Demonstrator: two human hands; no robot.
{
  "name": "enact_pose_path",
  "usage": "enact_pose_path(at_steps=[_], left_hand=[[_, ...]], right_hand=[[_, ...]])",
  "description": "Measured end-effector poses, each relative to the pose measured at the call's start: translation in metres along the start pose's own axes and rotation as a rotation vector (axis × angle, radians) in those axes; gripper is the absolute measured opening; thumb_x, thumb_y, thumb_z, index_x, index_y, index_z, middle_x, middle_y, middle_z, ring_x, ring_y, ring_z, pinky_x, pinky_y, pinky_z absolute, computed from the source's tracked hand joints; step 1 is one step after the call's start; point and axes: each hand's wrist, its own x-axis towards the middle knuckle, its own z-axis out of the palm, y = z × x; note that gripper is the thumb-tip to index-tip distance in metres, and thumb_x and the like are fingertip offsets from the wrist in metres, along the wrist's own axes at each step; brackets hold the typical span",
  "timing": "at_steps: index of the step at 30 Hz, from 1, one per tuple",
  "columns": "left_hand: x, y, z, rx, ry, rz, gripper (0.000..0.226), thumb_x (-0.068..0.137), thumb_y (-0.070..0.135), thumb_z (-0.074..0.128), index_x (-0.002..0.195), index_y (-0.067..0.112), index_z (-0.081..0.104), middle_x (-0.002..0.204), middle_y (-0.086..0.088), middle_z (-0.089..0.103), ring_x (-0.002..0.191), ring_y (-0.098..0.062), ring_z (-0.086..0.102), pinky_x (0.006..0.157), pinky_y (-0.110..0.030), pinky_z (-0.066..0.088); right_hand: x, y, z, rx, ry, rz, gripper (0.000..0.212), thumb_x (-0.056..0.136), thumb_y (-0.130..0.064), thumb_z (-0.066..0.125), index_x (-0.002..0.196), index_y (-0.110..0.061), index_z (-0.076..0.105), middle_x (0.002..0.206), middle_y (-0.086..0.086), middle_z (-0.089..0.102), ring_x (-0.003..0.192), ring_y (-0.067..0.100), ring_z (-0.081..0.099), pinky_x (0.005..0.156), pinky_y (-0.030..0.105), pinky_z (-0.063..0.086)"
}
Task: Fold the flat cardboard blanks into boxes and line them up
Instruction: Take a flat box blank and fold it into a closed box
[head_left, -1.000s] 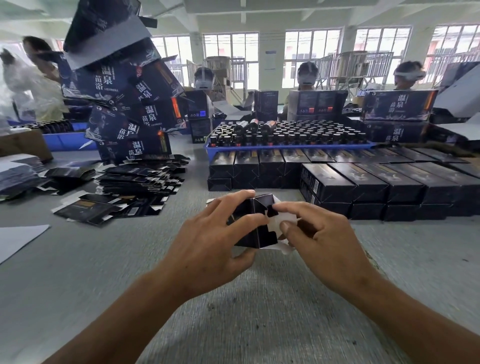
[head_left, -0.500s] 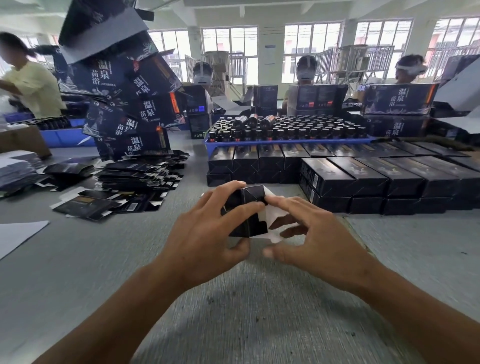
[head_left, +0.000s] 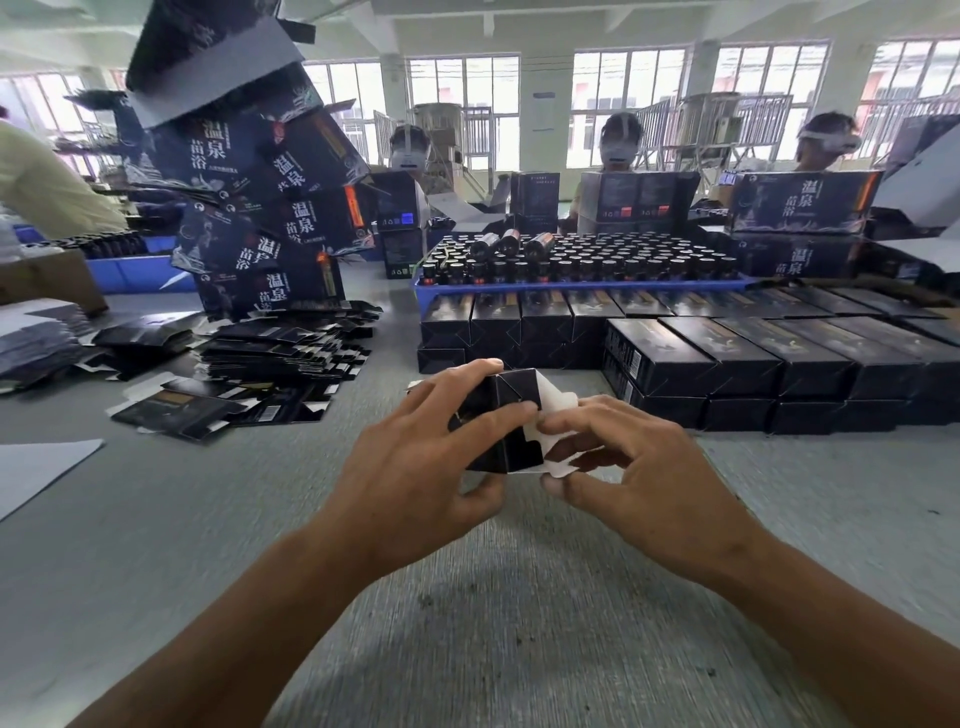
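A small black cardboard box (head_left: 506, 426) with its end facing me is held just above the grey table, centre of view. My left hand (head_left: 426, 457) grips it from the left, fingers over the top and thumb underneath. My right hand (head_left: 628, 462) pinches the white end flaps (head_left: 556, 405) on its right side. Behind it, finished black boxes (head_left: 727, 358) lie in rows, two layers high. A heap of flat black blanks (head_left: 280, 353) lies to the left.
A blue tray of dark bottles (head_left: 571, 260) stands behind the finished rows. A tall leaning stack of large printed cartons (head_left: 260, 208) rises at the back left. Several people work across the table. White sheets (head_left: 41, 462) lie at the left edge.
The box's end flaps have been folded further in. My right fingers moved onto the white flaps, and both hands stayed near the table's centre.
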Motion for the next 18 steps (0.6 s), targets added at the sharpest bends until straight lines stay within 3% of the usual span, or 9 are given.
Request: enact_pose_path(at_steps=[3, 5, 10, 14, 18], left_hand=[[0.0001, -0.0005, -0.0009, -0.007, 0.01, 0.02, 0.057, 0.082, 0.04, 0.056, 0.137, 0.028, 0.059, 0.15, -0.004, 0.045, 0.127, -0.025, 0.053, 0.076, -0.044, 0.061], [0.0003, -0.0002, -0.0006, -0.012, 0.016, 0.042, 0.056, 0.082, 0.038, 0.059, 0.137, 0.028, 0.059, 0.151, -0.003, 0.045, 0.131, -0.024, 0.05, 0.079, -0.042, 0.061], [-0.0002, 0.0003, 0.0009, -0.012, 0.003, 0.063, 0.056, 0.084, 0.04, 0.059, 0.139, 0.03, 0.056, 0.153, -0.003, 0.042, 0.135, -0.024, 0.047, 0.082, -0.043, 0.061], [-0.0002, 0.0012, 0.0013, -0.035, 0.01, 0.048, 0.056, 0.085, 0.042, 0.057, 0.14, 0.035, 0.048, 0.152, -0.002, 0.041, 0.132, -0.024, 0.049, 0.079, -0.046, 0.061], [-0.0005, 0.0036, 0.0025, -0.016, 0.018, 0.058, 0.052, 0.085, 0.037, 0.062, 0.136, 0.031, 0.057, 0.15, -0.005, 0.043, 0.132, -0.025, 0.049, 0.073, -0.045, 0.062]], right_hand=[[-0.0004, 0.0015, 0.0019, -0.007, 0.019, -0.026, 0.013, 0.084, -0.014, 0.079, 0.094, -0.021, 0.075, 0.099, -0.017, 0.065, 0.096, 0.004, 0.066, 0.084, 0.018, 0.053], [-0.0008, 0.0015, 0.0041, -0.039, 0.042, -0.034, 0.007, 0.086, -0.019, 0.077, 0.091, -0.023, 0.074, 0.094, -0.016, 0.065, 0.093, 0.004, 0.065, 0.082, 0.018, 0.052], [-0.0011, -0.0008, 0.0066, -0.074, 0.074, -0.001, 0.023, 0.087, -0.036, 0.072, 0.11, -0.032, 0.069, 0.101, -0.024, 0.067, 0.095, -0.003, 0.064, 0.083, 0.019, 0.051], [-0.0028, -0.0024, 0.0077, -0.036, 0.122, 0.035, 0.035, 0.084, -0.038, 0.076, 0.113, -0.046, 0.057, 0.093, -0.018, 0.069, 0.088, 0.001, 0.067, 0.078, 0.022, 0.053], [-0.0034, -0.0024, 0.0089, 0.003, 0.139, 0.048, 0.061, 0.082, -0.034, 0.079, 0.128, -0.052, 0.044, 0.097, -0.018, 0.069, 0.089, -0.003, 0.067, 0.073, 0.009, 0.051]])
